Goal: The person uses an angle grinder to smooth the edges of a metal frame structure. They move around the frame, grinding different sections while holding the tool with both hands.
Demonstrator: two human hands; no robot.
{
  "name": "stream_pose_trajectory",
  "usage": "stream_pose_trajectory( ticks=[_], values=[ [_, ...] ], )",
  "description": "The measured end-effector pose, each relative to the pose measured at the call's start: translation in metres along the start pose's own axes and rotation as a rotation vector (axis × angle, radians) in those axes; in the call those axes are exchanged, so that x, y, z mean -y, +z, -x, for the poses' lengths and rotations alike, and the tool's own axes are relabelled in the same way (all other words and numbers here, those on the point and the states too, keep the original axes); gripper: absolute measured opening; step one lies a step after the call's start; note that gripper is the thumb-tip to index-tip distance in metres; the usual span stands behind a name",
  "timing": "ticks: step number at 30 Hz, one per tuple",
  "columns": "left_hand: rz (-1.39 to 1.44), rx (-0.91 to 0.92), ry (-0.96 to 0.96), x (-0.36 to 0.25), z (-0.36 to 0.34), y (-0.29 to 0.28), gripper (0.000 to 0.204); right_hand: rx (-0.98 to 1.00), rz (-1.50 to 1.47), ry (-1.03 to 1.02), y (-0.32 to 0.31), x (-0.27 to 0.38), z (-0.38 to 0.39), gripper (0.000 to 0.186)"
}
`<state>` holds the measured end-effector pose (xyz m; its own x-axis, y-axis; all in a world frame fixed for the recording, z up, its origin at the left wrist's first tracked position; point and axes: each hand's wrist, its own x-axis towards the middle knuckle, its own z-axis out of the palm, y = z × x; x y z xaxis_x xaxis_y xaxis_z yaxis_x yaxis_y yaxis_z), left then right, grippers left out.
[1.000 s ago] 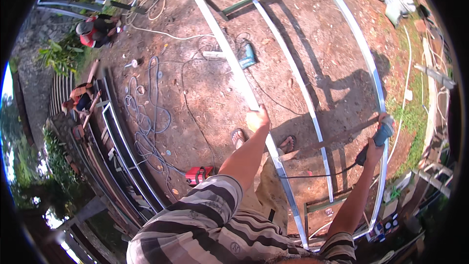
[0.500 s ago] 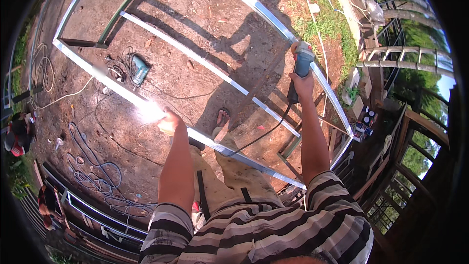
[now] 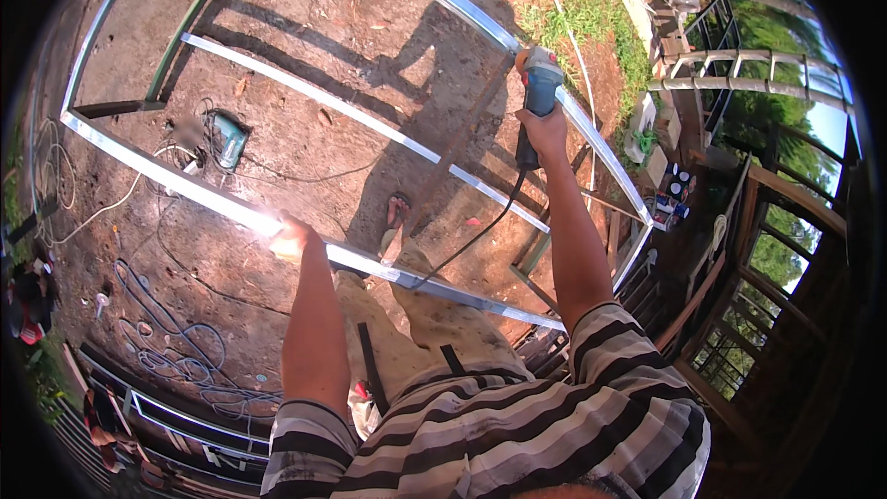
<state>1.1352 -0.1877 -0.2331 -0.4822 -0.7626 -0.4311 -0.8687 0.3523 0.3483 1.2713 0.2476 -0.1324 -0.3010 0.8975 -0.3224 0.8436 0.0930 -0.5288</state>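
My right hand [image 3: 543, 132] is wrapped around the body of a blue and black angle grinder [image 3: 541, 91]. The grinder's head reaches the far bar [image 3: 476, 14] of a large silvery metal frame; whether its disc touches the metal is hard to see. A black cord trails from its back end down across the frame. On the near bar [image 3: 199, 187], my left hand [image 3: 294, 238] grips the metal, its fingers partly lost in bright glare. A thinner middle bar [image 3: 323, 103] runs between the two long bars.
A teal power tool [image 3: 227, 140] lies on the dirt beyond the near bar, with cords around it. Coiled grey hose [image 3: 189, 365] lies at left. Cans [image 3: 679, 189] stand by a wooden structure at right. A sandalled foot [image 3: 397, 211] stands inside the frame.
The whole view has shifted, so the grinder and frame's far side sit further left and higher. Glare beside my left hand has shrunk. Both hands keep their holds.
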Motion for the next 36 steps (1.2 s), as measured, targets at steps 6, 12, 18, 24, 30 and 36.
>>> stream_pose_trajectory(
  ticks=[6,12,18,24,30,36],
  values=[
    [0.057,-0.006,0.001,0.013,-0.011,0.015,0.056,-0.012,0.008,-0.082,0.004,-0.005,-0.014,0.063],
    [0.025,-0.005,0.039,0.023,-0.022,0.021,0.059,0.001,0.067,-0.067,-0.003,-0.012,-0.009,0.063],
    [0.060,-0.085,0.090,0.024,-0.026,0.024,0.056,-0.015,0.102,-0.113,0.006,-0.002,-0.005,0.062],
    [0.023,0.009,0.005,0.007,-0.006,0.007,0.055,0.010,-0.006,-0.016,-0.003,-0.007,-0.007,0.062],
    [0.043,-0.017,-0.003,0.009,-0.009,0.009,0.054,0.026,0.059,-0.019,-0.001,-0.008,-0.001,0.061],
    [0.025,-0.006,-0.013,0.007,-0.007,0.009,0.055,0.031,0.088,-0.060,-0.004,0.002,-0.002,0.062]
  ],
)
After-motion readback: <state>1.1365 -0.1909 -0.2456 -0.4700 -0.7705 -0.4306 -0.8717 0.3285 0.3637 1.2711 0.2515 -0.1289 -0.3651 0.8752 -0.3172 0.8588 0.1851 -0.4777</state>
